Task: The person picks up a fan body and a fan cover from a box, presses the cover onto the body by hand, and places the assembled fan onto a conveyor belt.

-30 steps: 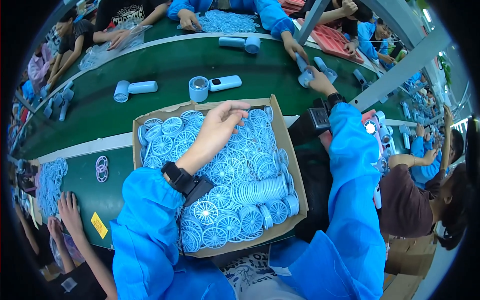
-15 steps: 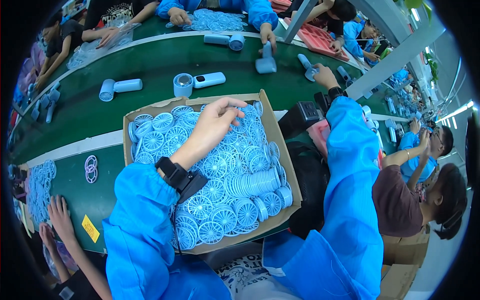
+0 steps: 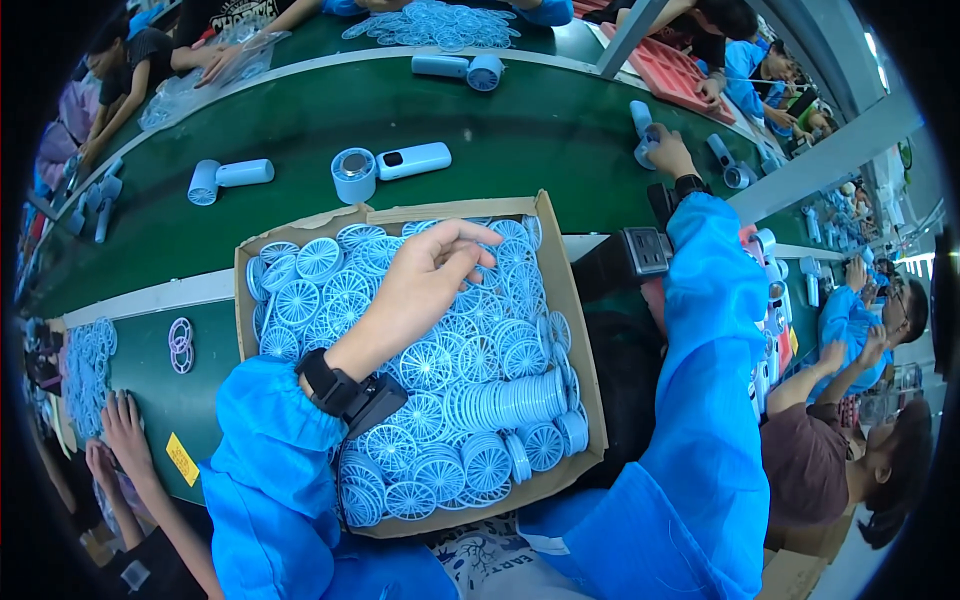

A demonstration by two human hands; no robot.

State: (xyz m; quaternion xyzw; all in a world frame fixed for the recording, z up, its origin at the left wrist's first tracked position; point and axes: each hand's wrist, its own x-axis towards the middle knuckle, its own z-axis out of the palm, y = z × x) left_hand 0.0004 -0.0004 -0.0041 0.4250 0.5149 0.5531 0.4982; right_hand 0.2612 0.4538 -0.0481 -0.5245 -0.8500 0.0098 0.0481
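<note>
My left hand [image 3: 440,268] hovers palm-down over a cardboard box [image 3: 590,400] in front of me, its fingers loosely bent and apart with nothing visible in them. The box is full of light blue round spoked fan grilles [image 3: 425,365], some loose and some stacked in a row. My right hand [image 3: 668,150] reaches far out to the right over the green belt [image 3: 540,140]. Its fingers close round the head of a light blue handheld fan [image 3: 641,118], whose handle points away from me; the fingers partly hide the head.
More handheld fans lie on the belt: a left one [image 3: 230,175], a middle one [image 3: 390,165] and a far one [image 3: 460,70]. A black device [image 3: 635,255] stands right of the box. Purple rings [image 3: 181,345] and a yellow slip [image 3: 183,458] lie left. A metal post [image 3: 830,155] slants at right.
A co-worker's hand across the belt has withdrawn, and the fan it held is out of sight. My right hand stays on its fan; my left hand still hovers over the box.
</note>
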